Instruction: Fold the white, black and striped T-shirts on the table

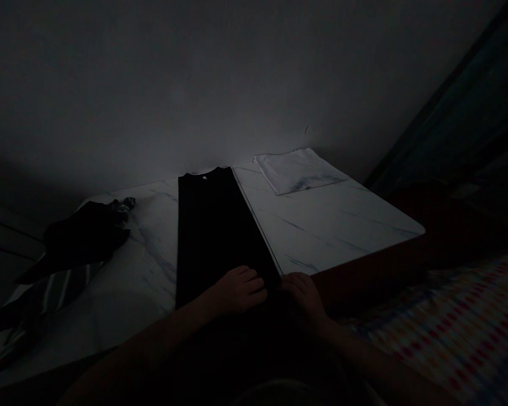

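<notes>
Now, the left hand point(241, 290) lies flat on the near end of a folded black T-shirt point(214, 225), its fingers close together and not pinching. The right hand point(305, 296) is just beside it, at the right edge of the shirt. Its fingers curve a little, but the light is too dark to tell if they pinch the cloth.

From the hands, the shirt runs forward as a long narrow strip, with its collar near the far side of the white marble-pattern table point(322, 225). Right of the shirt's straight edge, much open table lies ahead of the right hand. Farther forward on that side, a folded white cloth point(298, 169) sits near the wall point(173, 84). Left of the left hand is a smaller open part, then a crumpled dark garment point(87, 234) and a striped cloth point(46, 299) at the table's left side. Past the table's edge, right of the right hand, is a colourful patterned cloth point(444, 321).
</notes>
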The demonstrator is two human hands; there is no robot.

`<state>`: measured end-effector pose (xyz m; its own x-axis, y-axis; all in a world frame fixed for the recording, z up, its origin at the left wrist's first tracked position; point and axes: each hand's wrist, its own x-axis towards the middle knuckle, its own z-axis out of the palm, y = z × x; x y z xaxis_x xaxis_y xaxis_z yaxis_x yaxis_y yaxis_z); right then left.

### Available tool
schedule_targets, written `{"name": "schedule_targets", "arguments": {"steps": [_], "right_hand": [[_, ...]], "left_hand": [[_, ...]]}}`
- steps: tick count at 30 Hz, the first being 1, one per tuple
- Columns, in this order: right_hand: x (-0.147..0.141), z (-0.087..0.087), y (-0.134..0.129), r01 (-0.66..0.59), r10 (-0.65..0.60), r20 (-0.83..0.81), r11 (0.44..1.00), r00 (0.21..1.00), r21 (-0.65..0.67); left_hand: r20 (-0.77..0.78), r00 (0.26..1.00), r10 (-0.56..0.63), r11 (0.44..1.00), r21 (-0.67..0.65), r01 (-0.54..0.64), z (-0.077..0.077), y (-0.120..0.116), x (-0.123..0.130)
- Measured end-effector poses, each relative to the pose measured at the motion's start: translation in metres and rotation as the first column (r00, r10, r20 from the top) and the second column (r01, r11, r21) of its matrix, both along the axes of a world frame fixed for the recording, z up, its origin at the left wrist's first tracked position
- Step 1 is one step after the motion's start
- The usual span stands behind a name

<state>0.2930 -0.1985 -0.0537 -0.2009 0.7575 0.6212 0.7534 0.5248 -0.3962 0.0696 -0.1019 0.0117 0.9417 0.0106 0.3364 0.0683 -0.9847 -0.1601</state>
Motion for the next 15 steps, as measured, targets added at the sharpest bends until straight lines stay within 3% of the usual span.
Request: {"name": "schedule_targets", "arguments": {"steps": [6,10,15], "right_hand": [[0.003,0.015,-0.013,-0.168,0.139,-0.13,0.955,0.982,-0.246],[0.006,0.018,-0.018,-0.351,0.361,-0.008,0.9,0.933,-0.257],[0.016,0.019,-0.016,-0.413,0.445,0.086,0.875,0.891,-0.252]], "left_hand": [[-0.052,0.999,-0.012,0.998,0.056,0.015,0.004,-0.003,-0.004],[-0.077,0.996,-0.039,0.997,0.069,0.044,0.004,-0.007,-0.01],[-0.106,0.992,-0.071,0.992,0.098,0.081,0.005,-0.007,-0.017]]}}
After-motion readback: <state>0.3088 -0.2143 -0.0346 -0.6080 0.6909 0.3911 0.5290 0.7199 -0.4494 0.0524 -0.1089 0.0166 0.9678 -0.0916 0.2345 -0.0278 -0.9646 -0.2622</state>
